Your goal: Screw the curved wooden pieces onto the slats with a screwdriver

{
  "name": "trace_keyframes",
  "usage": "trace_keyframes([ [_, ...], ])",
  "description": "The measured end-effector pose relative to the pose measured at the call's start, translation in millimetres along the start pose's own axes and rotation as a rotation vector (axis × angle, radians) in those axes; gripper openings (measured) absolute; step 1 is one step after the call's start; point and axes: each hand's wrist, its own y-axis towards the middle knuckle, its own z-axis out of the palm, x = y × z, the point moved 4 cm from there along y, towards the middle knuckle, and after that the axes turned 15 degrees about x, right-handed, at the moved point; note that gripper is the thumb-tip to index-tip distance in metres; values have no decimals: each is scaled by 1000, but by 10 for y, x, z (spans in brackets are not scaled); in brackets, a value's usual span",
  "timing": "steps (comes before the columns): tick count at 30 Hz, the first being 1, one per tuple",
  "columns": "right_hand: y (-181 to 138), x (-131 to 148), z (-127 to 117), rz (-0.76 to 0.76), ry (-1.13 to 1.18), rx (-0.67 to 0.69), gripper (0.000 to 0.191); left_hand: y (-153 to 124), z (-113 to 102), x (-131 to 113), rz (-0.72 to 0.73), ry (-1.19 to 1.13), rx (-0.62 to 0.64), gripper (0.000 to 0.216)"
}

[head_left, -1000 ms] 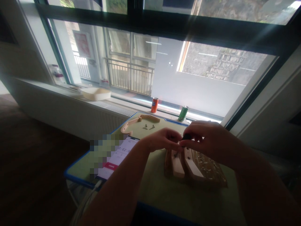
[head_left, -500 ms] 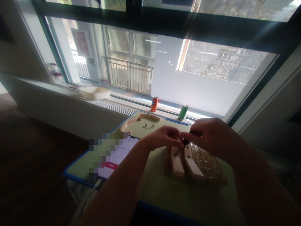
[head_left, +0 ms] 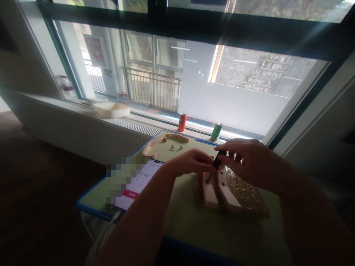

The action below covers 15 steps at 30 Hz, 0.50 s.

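A screwdriver (head_left: 220,158) with a black handle stands tilted, its shaft running down to a hole in a pale wooden piece (head_left: 210,194). Thumb and fingertips of my right hand (head_left: 244,159) are closed on the handle, the other fingers slightly spread. Lower down, my left hand (head_left: 195,162) pinches the screwdriver near where handle meets shaft. Beside the first piece lies a second pale wooden piece (head_left: 229,197) with dark holes. Both rest on a brown, shiny, plastic-wrapped block (head_left: 246,190) on the table.
On the green table (head_left: 183,218) with blue edges lie a phone (head_left: 135,184) with a timer and cable, curved wooden parts (head_left: 151,146), and several loose screws (head_left: 176,148). An orange can (head_left: 182,122) and a green can (head_left: 216,132) stand by the window, with a white tray (head_left: 112,110) further left.
My right hand's fingers have loosened and turned about the handle, showing more of its black end. My left hand stays almost where it was, and the wooden pieces have not moved.
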Motion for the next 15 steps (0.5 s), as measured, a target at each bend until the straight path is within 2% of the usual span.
trace_keyframes([
  [5, 60, -8, 33, 106, -127, -7, 35, 15, -9, -14, 5, 8, -71, 29],
  [10, 72, -10, 57, 222, -188, -48, 43, -4, -32, -13, 25, 19, -54, 26],
  [15, 41, 10, 36, 63, -13, -14, 27, -27, -58, 5, -30, 45, -68, 29],
])
